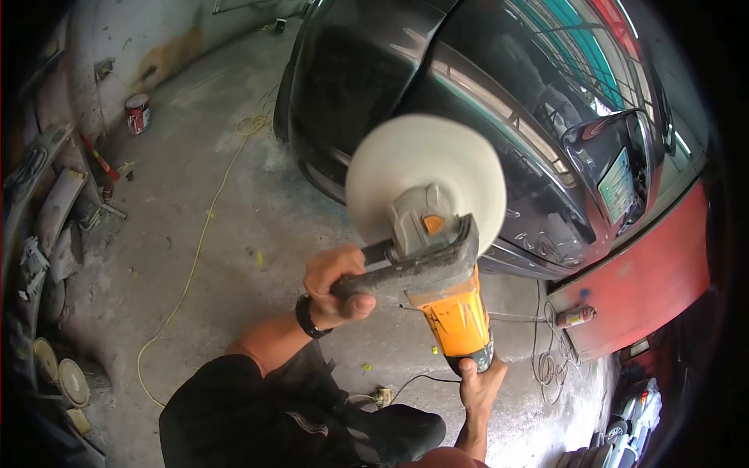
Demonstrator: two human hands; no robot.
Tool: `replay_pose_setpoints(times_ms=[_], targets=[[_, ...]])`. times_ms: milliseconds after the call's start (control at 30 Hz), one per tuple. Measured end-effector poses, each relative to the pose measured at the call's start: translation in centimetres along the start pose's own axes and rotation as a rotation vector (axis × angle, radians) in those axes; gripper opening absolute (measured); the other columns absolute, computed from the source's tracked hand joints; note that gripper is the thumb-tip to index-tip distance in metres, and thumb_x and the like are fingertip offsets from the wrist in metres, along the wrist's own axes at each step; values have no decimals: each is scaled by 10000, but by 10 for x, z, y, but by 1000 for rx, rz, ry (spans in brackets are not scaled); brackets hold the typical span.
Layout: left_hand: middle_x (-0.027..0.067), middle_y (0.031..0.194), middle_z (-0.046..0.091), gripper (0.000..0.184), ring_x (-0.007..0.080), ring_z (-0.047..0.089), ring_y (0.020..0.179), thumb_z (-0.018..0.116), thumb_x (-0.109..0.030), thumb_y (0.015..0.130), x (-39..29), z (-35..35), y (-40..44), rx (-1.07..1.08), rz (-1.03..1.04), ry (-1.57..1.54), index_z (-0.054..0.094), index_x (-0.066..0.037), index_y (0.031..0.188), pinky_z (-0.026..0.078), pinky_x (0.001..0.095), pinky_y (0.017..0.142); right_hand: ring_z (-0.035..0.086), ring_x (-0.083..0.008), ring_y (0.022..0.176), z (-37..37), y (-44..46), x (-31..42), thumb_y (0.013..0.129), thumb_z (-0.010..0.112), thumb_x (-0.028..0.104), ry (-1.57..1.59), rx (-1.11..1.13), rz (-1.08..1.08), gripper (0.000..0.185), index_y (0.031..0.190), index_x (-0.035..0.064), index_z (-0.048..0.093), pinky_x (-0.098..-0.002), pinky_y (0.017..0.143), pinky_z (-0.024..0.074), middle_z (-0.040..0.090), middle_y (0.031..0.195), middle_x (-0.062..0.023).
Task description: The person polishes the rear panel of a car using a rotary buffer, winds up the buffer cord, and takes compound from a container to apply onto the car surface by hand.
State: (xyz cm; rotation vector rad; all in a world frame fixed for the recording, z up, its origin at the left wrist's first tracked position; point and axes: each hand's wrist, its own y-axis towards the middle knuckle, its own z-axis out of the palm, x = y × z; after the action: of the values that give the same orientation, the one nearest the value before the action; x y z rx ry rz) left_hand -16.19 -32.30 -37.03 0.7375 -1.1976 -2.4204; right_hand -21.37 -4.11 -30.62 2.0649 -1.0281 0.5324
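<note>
A yellow and grey power polisher (459, 321) with a large round white pad (425, 152) is held up in front of the dark car (359, 58). My left hand (334, 285) is wrapped round the polisher's side handle, a black band on its wrist. Lower right, my right hand (480, 382) grips the rear end of the yellow body, its thumb on top. The pad overlaps the car's side in view; whether it touches the paint cannot be made out.
A yellow cord (204, 234) runs along the floor at left, and a grey cord (550, 365) lies coiled at right. Near the left wall stands a paint can (137, 114). A red panel (644, 281) is at right, with parts and cans (74, 382) at far left.
</note>
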Motion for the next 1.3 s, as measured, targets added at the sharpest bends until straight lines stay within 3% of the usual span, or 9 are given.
replay_pose_setpoints(times_ms=[100, 400, 567, 700, 767, 867, 1033, 1133, 1300], targets=[[26, 539, 433, 557, 158, 451, 445, 749, -525, 828, -2, -8, -9, 120, -51, 66, 494, -59, 659, 329, 293, 431, 646, -166, 743, 0, -7, -18, 714, 612, 854, -29, 36, 21, 1001, 934, -123, 635, -361, 656, 516, 667, 716, -129], [35, 549, 451, 547, 171, 450, 435, 769, -517, 800, -20, 9, 73, 59, 120, 86, 506, -55, 670, 322, 289, 420, 587, -147, 753, 5, 10, 10, 749, 609, 828, 135, 29, 45, 961, 920, -117, 629, -361, 669, 504, 650, 752, -87], [36, 541, 458, 531, 173, 456, 434, 801, -467, 789, -5, -11, 35, 76, 160, 125, 502, -54, 644, 332, 307, 422, 582, -129, 708, 21, -4, -12, 730, 650, 812, 120, 10, 18, 941, 872, -118, 627, -342, 622, 498, 630, 697, -61], [46, 540, 459, 545, 188, 464, 438, 783, -507, 793, -16, -19, 14, 207, 46, 184, 517, -52, 656, 362, 312, 431, 606, -133, 719, 38, -11, -46, 750, 672, 756, 169, 85, 56, 877, 900, -107, 643, -355, 633, 509, 653, 711, -83], [45, 546, 465, 541, 198, 473, 445, 778, -509, 799, -17, -23, 23, 204, 111, 206, 518, -53, 667, 380, 320, 441, 621, -132, 737, 44, -9, -56, 767, 716, 675, 193, 128, 69, 798, 923, -105, 654, -355, 656, 519, 679, 739, -87], [65, 565, 467, 574, 220, 495, 475, 728, -545, 837, -8, -21, 40, 95, 241, 224, 511, -30, 708, 415, 346, 466, 543, -114, 728, 61, 3, -27, 765, 637, 792, 257, 145, 92, 899, 903, -96, 624, -324, 630, 475, 607, 751, -21], [54, 565, 420, 661, 179, 419, 476, 653, -608, 882, -13, -19, 68, 61, 332, 255, 443, -4, 714, 357, 324, 459, 613, -131, 783, 85, 27, -26, 760, 687, 745, 399, 135, -18, 887, 970, -115, 639, -326, 703, 515, 676, 803, -75], [36, 563, 397, 673, 154, 376, 481, 650, -620, 881, -17, -3, 66, 105, 343, 295, 423, -15, 693, 300, 306, 468, 732, -222, 849, 84, 34, -45, 724, 807, 441, 427, 198, 15, 620, 1107, -29, 676, -360, 760, 542, 738, 871, -163], [18, 527, 383, 665, 157, 372, 455, 698, -633, 833, -21, 45, 56, 346, 398, 348, 455, -36, 669, 314, 304, 471, 697, -168, 851, 94, 32, -99, 759, 778, 577, 626, 148, 20, 727, 1106, -51, 663, -341, 753, 533, 732, 895, -119]])
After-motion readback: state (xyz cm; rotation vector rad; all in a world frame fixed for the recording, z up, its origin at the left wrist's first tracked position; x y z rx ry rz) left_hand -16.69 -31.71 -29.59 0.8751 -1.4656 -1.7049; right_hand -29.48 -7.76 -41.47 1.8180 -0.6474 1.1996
